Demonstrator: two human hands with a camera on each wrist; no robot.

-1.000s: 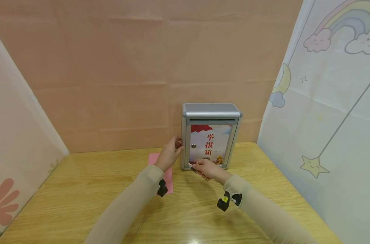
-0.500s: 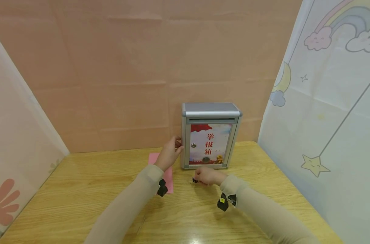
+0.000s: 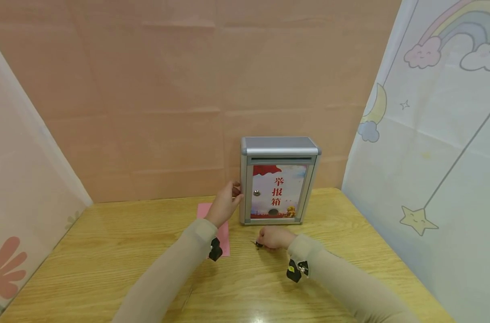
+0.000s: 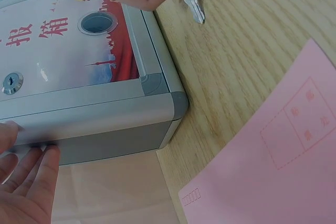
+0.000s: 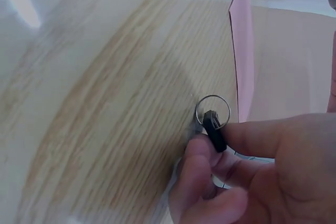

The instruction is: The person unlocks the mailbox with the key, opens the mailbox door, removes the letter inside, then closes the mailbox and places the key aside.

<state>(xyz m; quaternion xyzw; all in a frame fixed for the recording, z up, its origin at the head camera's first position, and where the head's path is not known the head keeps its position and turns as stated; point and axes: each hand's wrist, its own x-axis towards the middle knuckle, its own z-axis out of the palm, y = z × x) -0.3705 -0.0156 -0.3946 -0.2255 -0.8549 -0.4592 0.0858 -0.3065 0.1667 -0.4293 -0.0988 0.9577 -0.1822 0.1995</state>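
A grey metal letter box (image 3: 279, 179) stands upright on the wooden table, its printed front door closed. The lock (image 4: 12, 83) on that door has a bare keyhole. My left hand (image 3: 224, 204) rests on the box's left side; in the left wrist view its fingers (image 4: 34, 174) lie fairly straight along the side, thumb near the front edge. Low in front of the box, my right hand (image 3: 275, 237) pinches a black-headed key (image 5: 214, 132) between thumb and fingers. The key's metal blade (image 4: 194, 6) points away from the fingertips, and a thin ring (image 5: 212, 96) hangs on its head.
A pink envelope (image 4: 273, 145) lies on the table (image 3: 119, 251) left of the box, partly under my left wrist in the head view. An orange-brown backdrop (image 3: 148, 89) stands behind, with printed white panels (image 3: 426, 148) at both sides.
My right hand has come down from the box's lower front to just above the table, the key still pinched in it. The left hand keeps its place at the box's side.
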